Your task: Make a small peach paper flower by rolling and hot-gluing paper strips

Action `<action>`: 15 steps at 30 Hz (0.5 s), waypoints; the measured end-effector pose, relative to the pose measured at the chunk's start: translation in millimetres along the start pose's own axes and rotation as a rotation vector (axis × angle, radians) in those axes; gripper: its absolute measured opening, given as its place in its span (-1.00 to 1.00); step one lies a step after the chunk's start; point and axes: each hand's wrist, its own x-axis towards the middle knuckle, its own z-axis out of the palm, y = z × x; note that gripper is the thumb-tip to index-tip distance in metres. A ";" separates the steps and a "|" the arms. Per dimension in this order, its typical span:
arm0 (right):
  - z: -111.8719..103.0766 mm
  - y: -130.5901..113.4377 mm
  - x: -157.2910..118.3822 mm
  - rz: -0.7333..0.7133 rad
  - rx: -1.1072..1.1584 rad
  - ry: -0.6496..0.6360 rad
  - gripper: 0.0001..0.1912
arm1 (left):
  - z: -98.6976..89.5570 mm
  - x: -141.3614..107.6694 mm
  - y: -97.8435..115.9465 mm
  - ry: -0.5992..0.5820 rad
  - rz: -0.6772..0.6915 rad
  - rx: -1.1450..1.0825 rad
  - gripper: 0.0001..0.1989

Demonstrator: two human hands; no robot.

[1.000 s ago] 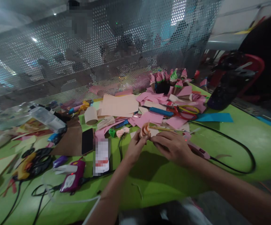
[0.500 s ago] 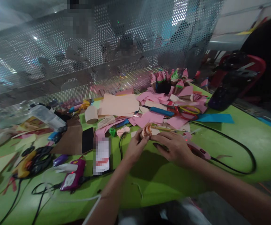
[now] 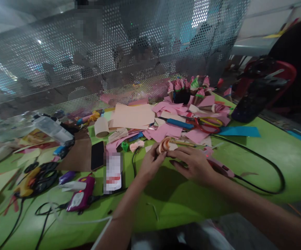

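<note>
A coiled peach paper swirl [image 3: 164, 146] is in front of me, just above the table. My left hand [image 3: 150, 163] is closed around its left and lower side, thumb in front. From the right, my right hand [image 3: 193, 163] reaches the swirl, its fingertips pressed together at the lower edge; the exact contact is partly hidden. Close beyond my right hand, a pink hot glue gun [image 3: 222, 168] lies on the green table. Finished paper cones with pink and green swirls [image 3: 194, 83] stand at the back.
Pink paper scraps [image 3: 166, 130], a peach sheet [image 3: 132, 116], red-handled scissors [image 3: 205, 126] and a blue-handled tool [image 3: 180, 123] lie behind my hands. Two phones [image 3: 97, 155], a magenta cord box [image 3: 81, 194] and cables are left. A dark bottle [image 3: 251, 97] stands right, before a perforated metal screen [image 3: 101, 59].
The paper swirl has turned and shifted slightly to the right between my fingers. Both hands otherwise stay in nearly the same place.
</note>
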 end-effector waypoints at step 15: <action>-2.8 -0.3 0.9 0.043 -0.003 -0.054 -0.75 | -1.4 -0.1 1.3 0.034 -0.039 0.027 -0.58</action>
